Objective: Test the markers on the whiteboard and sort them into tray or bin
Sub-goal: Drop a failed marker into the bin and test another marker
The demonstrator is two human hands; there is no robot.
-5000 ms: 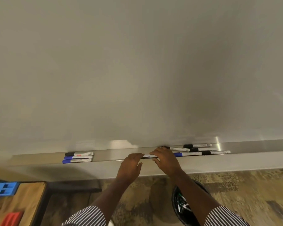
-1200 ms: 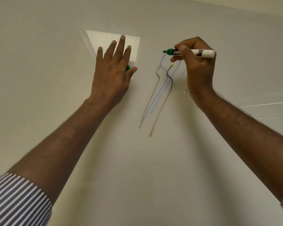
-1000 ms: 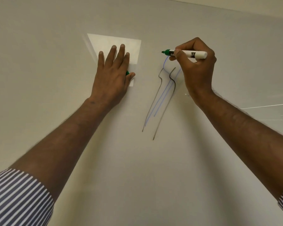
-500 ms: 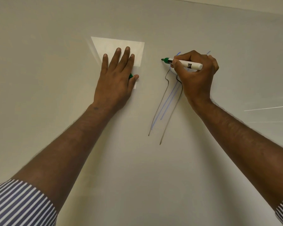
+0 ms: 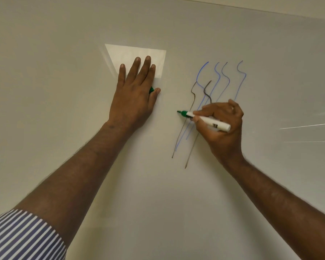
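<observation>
My right hand [image 5: 220, 124] grips a white marker with a green tip [image 5: 204, 121], uncapped. Its tip points left and meets the whiteboard [image 5: 158, 194] beside several older blue and dark wavy strokes [image 5: 204, 94]. I see no green line near the tip. My left hand [image 5: 135, 94] lies flat on the board with straight fingers. Its thumb pinches the green cap [image 5: 151, 89] against the forefinger, and only a bit of the cap shows.
A bright rectangular light reflection [image 5: 135, 57] sits on the board under my left fingertips. The board's top edge [image 5: 270, 12] runs across the upper right. Thin white streaks [image 5: 308, 125] mark the far right. The tray and bin are out of view.
My right hand has drawn the green marker down the board from the top of the strokes to their middle. My left hand stays flat in place with the cap.
</observation>
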